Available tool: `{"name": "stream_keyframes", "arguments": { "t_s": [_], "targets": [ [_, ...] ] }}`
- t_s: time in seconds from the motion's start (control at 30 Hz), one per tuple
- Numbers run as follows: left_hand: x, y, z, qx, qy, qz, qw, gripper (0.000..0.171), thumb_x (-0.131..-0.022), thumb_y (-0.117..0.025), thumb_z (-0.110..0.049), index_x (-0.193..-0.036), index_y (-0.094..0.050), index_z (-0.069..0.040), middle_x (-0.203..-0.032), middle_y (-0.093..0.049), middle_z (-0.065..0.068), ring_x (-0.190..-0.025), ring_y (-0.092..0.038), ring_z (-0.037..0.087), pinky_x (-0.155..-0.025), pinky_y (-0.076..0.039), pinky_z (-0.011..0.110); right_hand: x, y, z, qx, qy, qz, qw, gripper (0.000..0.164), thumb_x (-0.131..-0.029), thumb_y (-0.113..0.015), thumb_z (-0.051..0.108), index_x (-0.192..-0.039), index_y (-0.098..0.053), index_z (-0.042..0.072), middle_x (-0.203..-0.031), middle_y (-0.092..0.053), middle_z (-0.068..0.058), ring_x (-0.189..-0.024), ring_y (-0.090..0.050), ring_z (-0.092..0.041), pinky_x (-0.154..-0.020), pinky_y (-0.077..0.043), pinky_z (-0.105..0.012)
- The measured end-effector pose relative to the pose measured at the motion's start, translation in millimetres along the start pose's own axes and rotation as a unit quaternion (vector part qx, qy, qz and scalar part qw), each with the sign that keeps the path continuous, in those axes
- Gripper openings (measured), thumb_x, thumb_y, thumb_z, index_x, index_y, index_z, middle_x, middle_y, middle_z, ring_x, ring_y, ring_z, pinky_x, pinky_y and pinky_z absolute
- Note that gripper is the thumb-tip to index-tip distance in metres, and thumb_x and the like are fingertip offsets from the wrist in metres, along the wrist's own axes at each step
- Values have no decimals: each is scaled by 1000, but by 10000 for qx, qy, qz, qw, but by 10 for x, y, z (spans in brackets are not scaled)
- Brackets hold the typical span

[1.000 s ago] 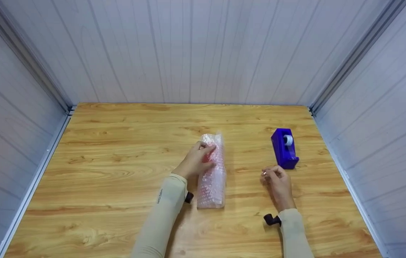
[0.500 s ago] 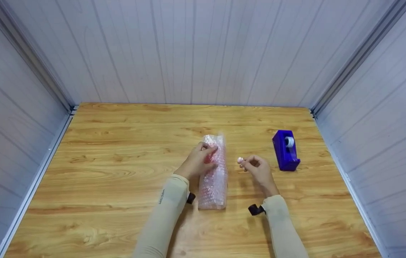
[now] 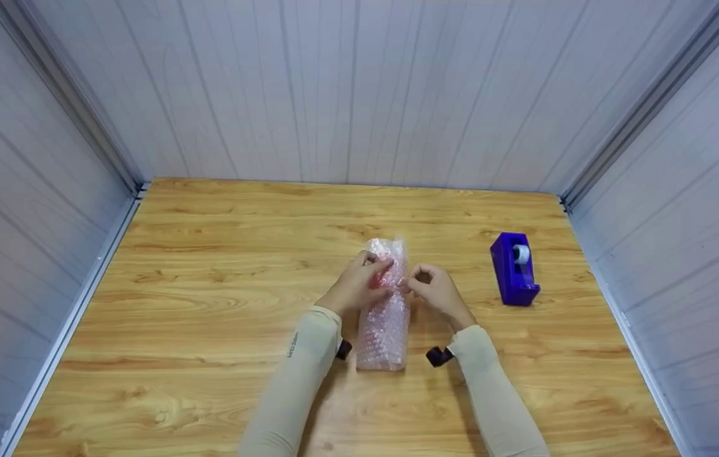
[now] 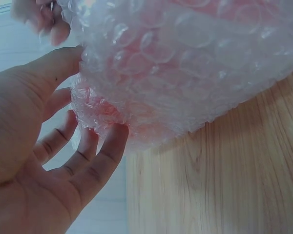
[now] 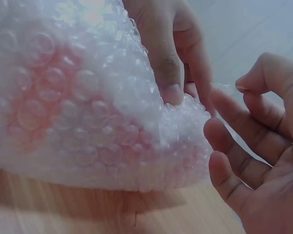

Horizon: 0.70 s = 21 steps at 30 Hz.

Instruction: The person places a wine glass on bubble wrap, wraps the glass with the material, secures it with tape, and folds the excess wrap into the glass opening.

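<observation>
A long bundle in bubble wrap (image 3: 383, 339), with something pinkish-red showing through, lies on the wooden table. My left hand (image 3: 353, 287) holds it from the left, thumb on top and fingers curled against its side, as the left wrist view also shows. At the bundle's right side, my right hand (image 3: 441, 297) pinches a short piece of clear tape (image 5: 225, 88) between thumb and index finger. In the right wrist view the tape reaches toward the wrap beside the left hand; whether it sticks there I cannot tell.
A blue tape dispenser (image 3: 514, 273) with a white roll (image 3: 521, 254) stands to the right of my right hand. Pale panel walls (image 3: 353, 95) enclose the wooden table (image 3: 220, 279) at the back and both sides.
My right hand has moved left from beside the tape dispenser to the bundle's right side, carrying the tape. The left hand has kept its hold on the bundle.
</observation>
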State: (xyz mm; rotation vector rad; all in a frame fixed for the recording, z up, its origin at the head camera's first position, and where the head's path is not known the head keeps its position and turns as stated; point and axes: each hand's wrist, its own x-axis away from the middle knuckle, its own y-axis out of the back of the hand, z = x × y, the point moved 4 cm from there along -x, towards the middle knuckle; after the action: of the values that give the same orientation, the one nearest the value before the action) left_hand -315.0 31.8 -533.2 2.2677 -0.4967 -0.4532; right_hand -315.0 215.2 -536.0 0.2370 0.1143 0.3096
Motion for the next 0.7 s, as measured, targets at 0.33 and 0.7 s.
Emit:
{"name": "stream_keyframes", "arguments": {
  "t_s": [0.33,0.7],
  "targets": [
    [0,-25,10,65,-56,-72,9999,60,-89,-77,-15,-144,-54,-7,-121,-49,12,-102,-51,23,-89,-49,34,-203,-171,169,919,-394,-113,9949,13,-87,-67,4,-77,-60,6,-76,-58,0,-69,-50,-13,-59,-42,-25],
    [5,-27,10,-1,-228,-216,9995,58,-88,-78,-13,-141,-57,-5,-118,-50,12,-100,-52,23,-88,-49,34,-298,-252,264,1840,-1132,-274,9760,16,-88,-70,13,-74,-62,9,-71,-58,0,-61,-48,-12,-56,-42,-25]
  ]
}}
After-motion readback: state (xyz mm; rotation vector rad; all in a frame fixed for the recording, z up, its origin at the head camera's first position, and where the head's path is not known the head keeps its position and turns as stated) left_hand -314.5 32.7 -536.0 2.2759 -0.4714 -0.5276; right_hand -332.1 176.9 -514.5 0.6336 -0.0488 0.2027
